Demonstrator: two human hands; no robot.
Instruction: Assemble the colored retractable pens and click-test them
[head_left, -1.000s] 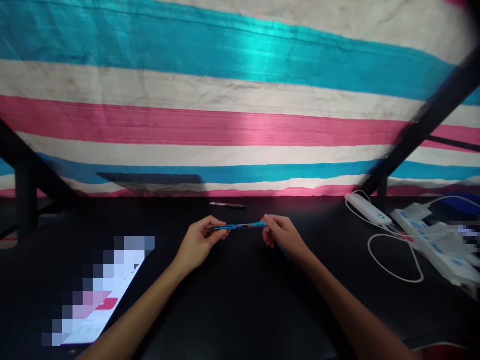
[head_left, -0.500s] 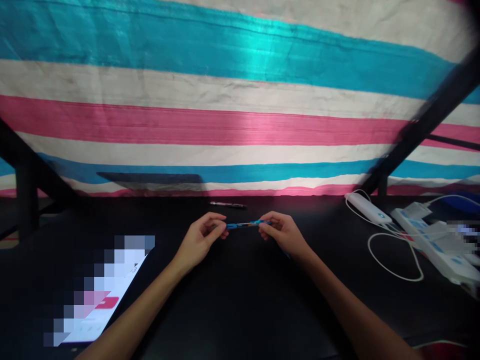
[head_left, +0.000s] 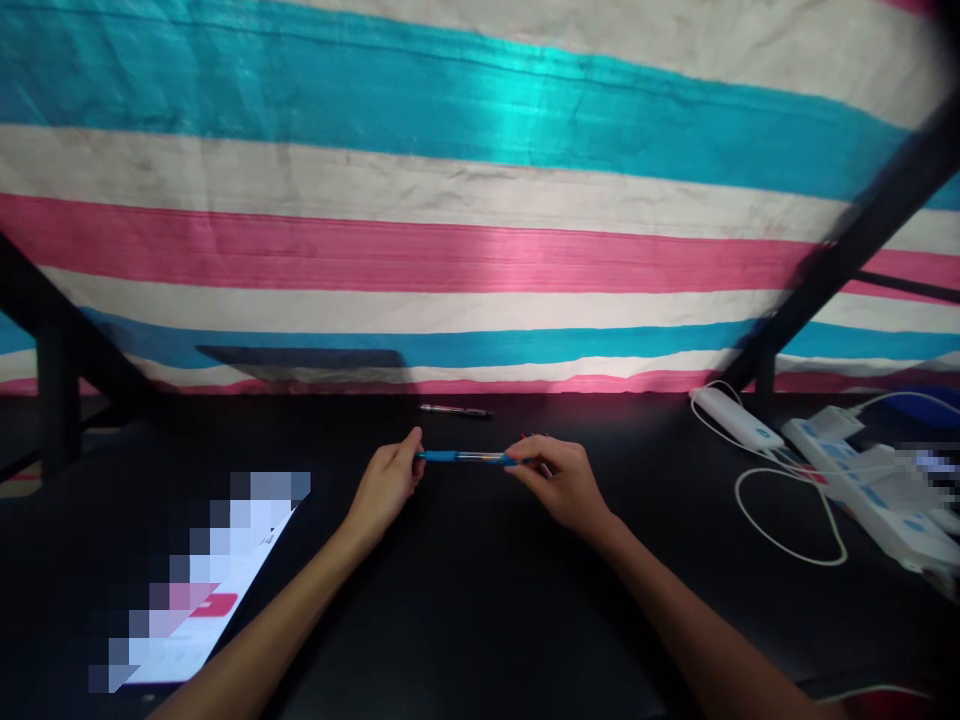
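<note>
A thin blue pen (head_left: 463, 457) is held level between both hands above a black table (head_left: 480, 600). My left hand (head_left: 390, 485) pinches its left end with thumb and fingers closed. My right hand (head_left: 559, 480) pinches its right end, fingers curled round it. A small red bit shows above the right fingers. A second, dark pen (head_left: 455, 410) lies on the table just behind the hands.
A blurred, lit tablet (head_left: 202, 580) lies at the front left. At the right are a white power bank (head_left: 735, 418), a looped white cable (head_left: 787, 510) and a white power strip (head_left: 870, 480). A striped pink, teal and white cloth (head_left: 480, 220) hangs behind, with dark frame bars at both sides.
Both hands have shifted along the blue pen: the left hand slid back to its left tip and the right hand moved slightly left and down. The pen stays level.
</note>
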